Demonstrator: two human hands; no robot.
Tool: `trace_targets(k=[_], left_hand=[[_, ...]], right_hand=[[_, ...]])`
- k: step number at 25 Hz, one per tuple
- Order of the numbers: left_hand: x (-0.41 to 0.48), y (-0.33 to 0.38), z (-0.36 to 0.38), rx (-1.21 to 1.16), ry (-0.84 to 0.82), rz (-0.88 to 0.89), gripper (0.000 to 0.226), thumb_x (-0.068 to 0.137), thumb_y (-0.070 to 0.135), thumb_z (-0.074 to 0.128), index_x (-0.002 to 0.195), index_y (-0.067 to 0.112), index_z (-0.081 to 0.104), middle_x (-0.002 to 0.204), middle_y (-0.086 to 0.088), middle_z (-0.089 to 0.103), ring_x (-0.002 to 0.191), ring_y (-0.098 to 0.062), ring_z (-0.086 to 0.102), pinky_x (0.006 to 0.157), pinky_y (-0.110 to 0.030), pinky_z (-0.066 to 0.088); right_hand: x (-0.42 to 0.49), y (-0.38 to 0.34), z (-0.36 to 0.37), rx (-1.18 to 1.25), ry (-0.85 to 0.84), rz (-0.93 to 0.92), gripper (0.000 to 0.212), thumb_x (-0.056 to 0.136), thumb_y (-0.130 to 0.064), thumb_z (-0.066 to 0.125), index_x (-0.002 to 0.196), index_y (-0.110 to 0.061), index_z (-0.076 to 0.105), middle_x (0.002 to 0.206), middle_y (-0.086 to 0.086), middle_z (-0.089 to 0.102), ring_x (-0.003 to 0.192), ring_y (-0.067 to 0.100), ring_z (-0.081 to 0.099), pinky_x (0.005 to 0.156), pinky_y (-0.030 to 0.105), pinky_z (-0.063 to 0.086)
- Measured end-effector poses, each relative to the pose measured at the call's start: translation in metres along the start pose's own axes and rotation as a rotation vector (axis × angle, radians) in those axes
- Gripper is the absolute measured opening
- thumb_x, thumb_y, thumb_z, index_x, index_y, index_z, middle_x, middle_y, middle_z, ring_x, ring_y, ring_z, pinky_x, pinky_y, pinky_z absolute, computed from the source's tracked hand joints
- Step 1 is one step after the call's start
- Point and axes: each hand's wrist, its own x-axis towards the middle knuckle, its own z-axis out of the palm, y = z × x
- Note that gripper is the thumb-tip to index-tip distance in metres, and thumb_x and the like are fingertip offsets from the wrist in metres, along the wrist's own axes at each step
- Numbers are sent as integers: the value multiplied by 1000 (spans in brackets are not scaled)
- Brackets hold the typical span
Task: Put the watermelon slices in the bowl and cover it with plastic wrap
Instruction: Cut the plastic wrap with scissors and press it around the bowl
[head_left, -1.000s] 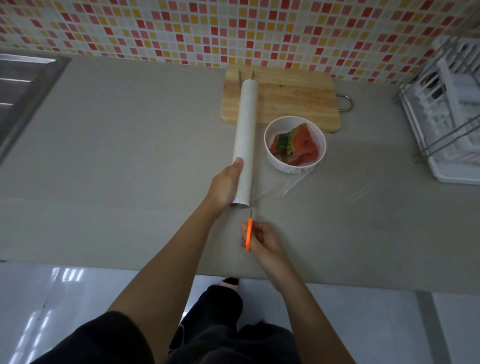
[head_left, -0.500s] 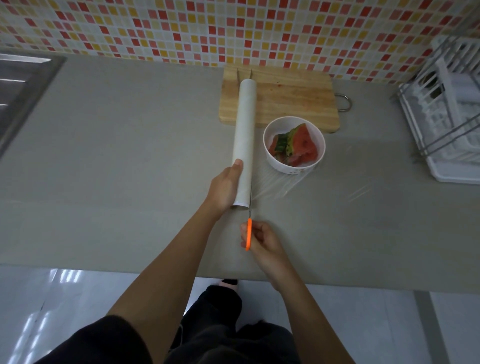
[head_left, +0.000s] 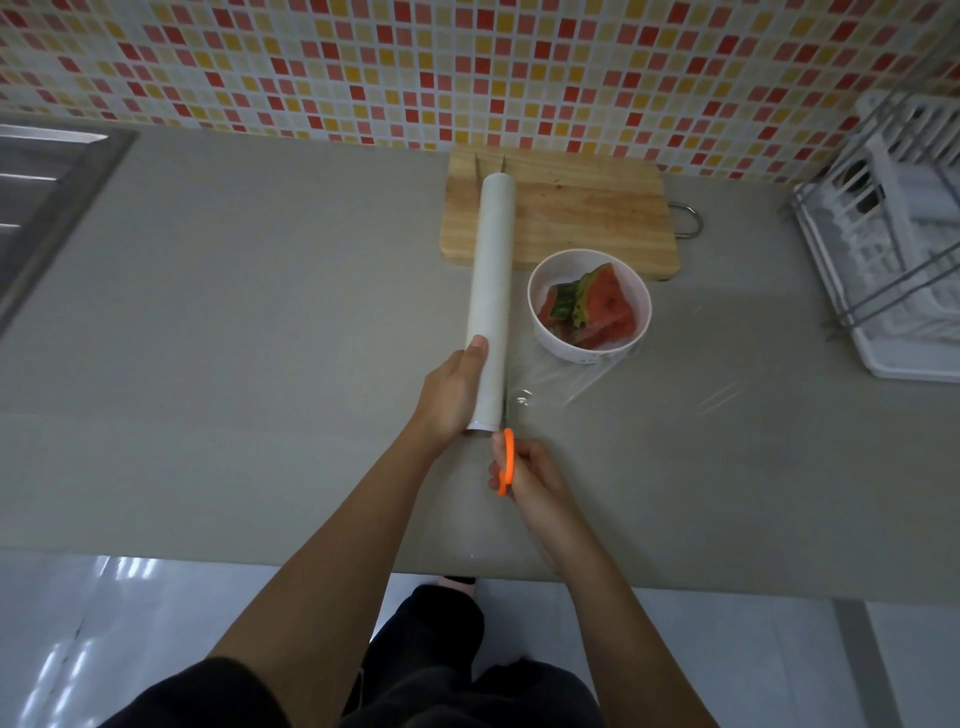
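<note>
A white bowl (head_left: 550, 343) on the grey counter holds watermelon slices (head_left: 597, 309). A clear sheet of plastic wrap (head_left: 649, 395) lies pulled out flat under and to the right of the bowl. It runs from the long white roll (head_left: 491, 291), which lies lengthwise left of the bowl. My left hand (head_left: 452, 395) grips the roll's near end. My right hand (head_left: 530, 475) holds orange-handled scissors (head_left: 506, 460), whose blades point away from me along the roll's right side at the sheet's near edge.
A wooden cutting board (head_left: 587, 218) lies behind the bowl against the tiled wall. A white dish rack (head_left: 893, 249) stands at the right. A steel sink (head_left: 36, 208) is at the far left. The counter's front edge (head_left: 208, 558) is close to my body.
The scissor blades have slid a little farther along the roll into the wrap. The left hand and roll stay where they were.
</note>
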Motion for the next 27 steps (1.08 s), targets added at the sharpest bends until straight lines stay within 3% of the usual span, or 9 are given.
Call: trace_targets(k=[3, 12, 15, 27], left_hand=[[-1, 3, 1, -15, -7, -24, 56, 73, 72, 40, 86, 24, 65, 104, -8, 68, 98, -28, 65, 94, -53, 49], [0, 3, 0, -24, -15, -11, 66, 74, 70, 39, 99, 16, 66, 106, -9, 68, 99, -27, 65, 96, -51, 48], [1, 3, -2, -30, -21, -8, 66, 74, 70, 40, 101, 17, 67, 110, -8, 68, 101, -25, 64, 97, -49, 47], [2, 0, -4, -48, -18, -6, 55, 76, 64, 43, 94, 17, 66, 107, -12, 68, 100, -28, 65, 96, -49, 49]], right_hand=[[6, -4, -2, -17, -13, -11, 21, 88, -37, 58, 85, -16, 53, 70, -7, 57, 66, 7, 55, 69, 20, 47], [21, -9, -5, -49, -29, -77, 18, 91, -33, 55, 88, -15, 56, 59, -14, 63, 60, 0, 56, 61, 12, 45], [31, -13, -6, -58, -25, -100, 26, 90, -33, 56, 97, -8, 58, 66, -11, 62, 59, -7, 57, 59, 8, 44], [65, -31, -7, -95, -48, -138, 24, 86, -40, 60, 86, -16, 56, 74, -3, 60, 65, 1, 57, 64, 18, 45]])
